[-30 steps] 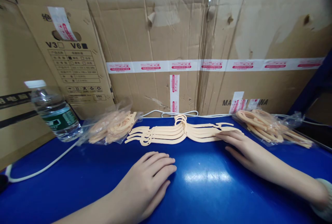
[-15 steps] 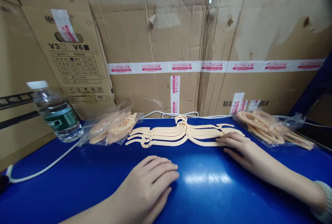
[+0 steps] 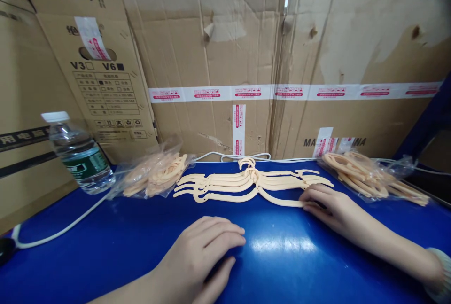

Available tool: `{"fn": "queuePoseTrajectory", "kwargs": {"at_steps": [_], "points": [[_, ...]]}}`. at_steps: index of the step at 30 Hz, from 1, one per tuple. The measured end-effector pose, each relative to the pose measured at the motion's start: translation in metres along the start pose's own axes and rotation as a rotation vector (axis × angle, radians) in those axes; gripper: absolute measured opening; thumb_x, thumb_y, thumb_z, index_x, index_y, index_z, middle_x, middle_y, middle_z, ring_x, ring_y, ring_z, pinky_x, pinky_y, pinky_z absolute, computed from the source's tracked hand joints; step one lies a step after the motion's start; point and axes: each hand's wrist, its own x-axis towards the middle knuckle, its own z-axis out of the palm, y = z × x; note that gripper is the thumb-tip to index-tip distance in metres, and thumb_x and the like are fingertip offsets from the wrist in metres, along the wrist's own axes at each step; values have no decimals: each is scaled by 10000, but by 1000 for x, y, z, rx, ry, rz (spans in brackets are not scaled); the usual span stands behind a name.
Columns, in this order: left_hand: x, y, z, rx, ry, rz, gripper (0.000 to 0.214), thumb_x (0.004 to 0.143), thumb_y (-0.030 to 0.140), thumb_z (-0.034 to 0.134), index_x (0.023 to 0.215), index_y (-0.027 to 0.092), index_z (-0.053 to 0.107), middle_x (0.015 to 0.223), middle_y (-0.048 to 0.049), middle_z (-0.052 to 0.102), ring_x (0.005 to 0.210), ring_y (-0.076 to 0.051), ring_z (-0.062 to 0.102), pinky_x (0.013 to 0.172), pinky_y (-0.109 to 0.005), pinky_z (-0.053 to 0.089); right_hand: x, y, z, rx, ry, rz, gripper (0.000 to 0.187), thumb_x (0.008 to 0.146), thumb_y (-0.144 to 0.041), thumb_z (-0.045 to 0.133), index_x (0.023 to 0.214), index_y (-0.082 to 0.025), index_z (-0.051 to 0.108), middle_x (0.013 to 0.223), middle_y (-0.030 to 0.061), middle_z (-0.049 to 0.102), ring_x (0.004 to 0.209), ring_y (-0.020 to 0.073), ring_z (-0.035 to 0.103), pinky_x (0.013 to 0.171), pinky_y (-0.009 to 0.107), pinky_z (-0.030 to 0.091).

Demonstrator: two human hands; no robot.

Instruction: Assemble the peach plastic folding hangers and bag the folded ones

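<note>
Several cream plastic hangers (image 3: 229, 181) lie overlapped in a row on the blue table, their hooks (image 3: 246, 163) toward the back. My right hand (image 3: 329, 205) is at their right end, thumb and fingers closed on the right arm of the nearest hanger (image 3: 278, 201). That arm slants toward me, apart from the others; its tip is hidden by my fingers. My left hand (image 3: 207, 247) is over the table in front of the hangers, fingers loosely bent and thumb apart, holding nothing.
Clear bags of cream hangers lie on the left (image 3: 162, 175) and right (image 3: 362, 175). A water bottle (image 3: 82, 158) stands at the left. White cable (image 3: 63, 231) runs along the left and back. Cardboard (image 3: 211, 59) walls the back; the blue tabletop (image 3: 282, 266) reaches toward me.
My right hand has closed on the nearest hanger's right arm and pulled it slightly toward me. My left thumb and fingers have spread a little. The view has shifted slightly.
</note>
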Motion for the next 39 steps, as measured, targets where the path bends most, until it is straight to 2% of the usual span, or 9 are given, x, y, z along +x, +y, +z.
{"fn": "queuePoseTrajectory", "kwargs": {"at_steps": [7, 13, 16, 18, 21, 25, 28, 33, 39], "points": [[1, -2, -2, -313, 9, -504, 245, 871, 200, 530, 1083, 251, 642, 1065, -40, 721, 967, -208, 681, 871, -366, 565, -1, -1, 0, 74, -10, 78, 182, 967, -350, 450, 892, -217, 550, 806, 35, 651, 690, 185, 618, 615, 295, 508], [4, -22, 2, -694, 137, -765, 226, 848, 360, 574, 963, 181, 650, 1023, -100, 739, 929, -235, 699, 835, -400, 578, 0, -3, -10, 103, 214, 70, 200, 942, -410, 520, 898, -220, 562, 824, 40, 660, 718, 202, 644, 630, 303, 523], [3, -28, 3, -807, 240, -893, 359, 846, 385, 578, 1131, 168, 605, 1220, -153, 669, 1033, -264, 681, 862, -413, 580, 1, -7, -17, 106, 319, 61, 221, 928, -441, 552, 934, -223, 587, 831, 46, 675, 720, 207, 660, 613, 289, 534], [2, -29, 5, -850, 348, -953, 514, 866, 385, 557, 1337, 195, 474, 1439, -177, 493, 1133, -281, 641, 894, -421, 574, 1, -9, -19, 96, 339, 39, 207, 931, -428, 550, 953, -228, 597, 837, 47, 683, 725, 208, 668, 594, 279, 536], [0, -27, 8, -832, 402, -940, 624, 895, 388, 518, 1464, 235, 312, 1556, -168, 306, 1162, -279, 620, 900, -420, 570, 0, -12, -16, 64, 291, -29, 139, 942, -357, 543, 986, -237, 599, 896, 45, 689, 774, 202, 677, 633, 272, 551], [-4, -20, 12, -606, 164, -770, 686, 846, 339, 573, 1478, 225, 332, 1168, -103, 649, 915, -203, 659, 845, -387, 546, -4, -15, -8, 46, 201, -111, 114, 956, -274, 523, 1043, -243, 590, 982, 49, 692, 868, 201, 684, 729, 279, 561], [-3, -15, 9, -525, 54, -712, 547, 876, 344, 549, 1404, 233, 458, 956, -44, 698, 734, -158, 597, 730, -325, 516, -4, -17, -6, 26, 174, -143, 142, 969, -252, 506, 1086, -248, 586, 1010, 56, 688, 907, 207, 676, 761, 294, 555], [7, -19, 0, -702, 143, -772, 365, 899, 442, 534, 1114, 174, 658, 866, -43, 696, 591, -123, 518, 601, -271, 441, -3, -20, -15, -181, 130, -259, 230, 981, -223, 447, 1138, -257, 611, 999, 76, 684, 911, 244, 625, 768, 372, 525], [9, -22, 1, -783, 217, -851, 417, 830, 489, 625, 1078, 155, 663, 835, -46, 703, 618, -133, 535, 609, -263, 426, -13, -26, -21, -640, 295, -239, 386, 912, -135, 349, 1139, -222, 649, 1086, 111, 709, 785, 273, 664, 604, 375, 524]]}}
